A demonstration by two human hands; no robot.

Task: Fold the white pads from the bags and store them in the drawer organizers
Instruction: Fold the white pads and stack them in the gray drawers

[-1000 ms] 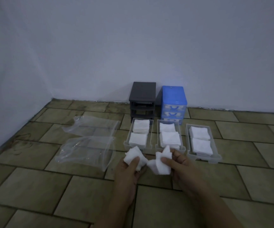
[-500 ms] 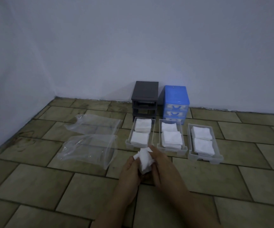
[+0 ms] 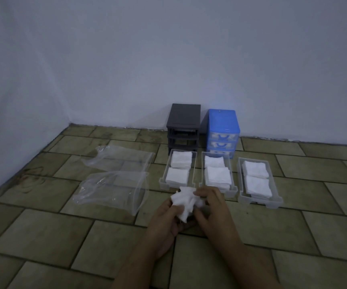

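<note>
Pads (image 3: pixel 184 202) now bunched together, half hidden in both hands' (image 3: pixel 168 217) grip.

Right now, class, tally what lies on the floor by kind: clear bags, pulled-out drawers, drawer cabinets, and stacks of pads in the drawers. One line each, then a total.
Clear bags: 2
Pulled-out drawers: 3
Drawer cabinets: 2, dark grey and blue
Pad stacks in drawers: 6
Total: 13
</note>
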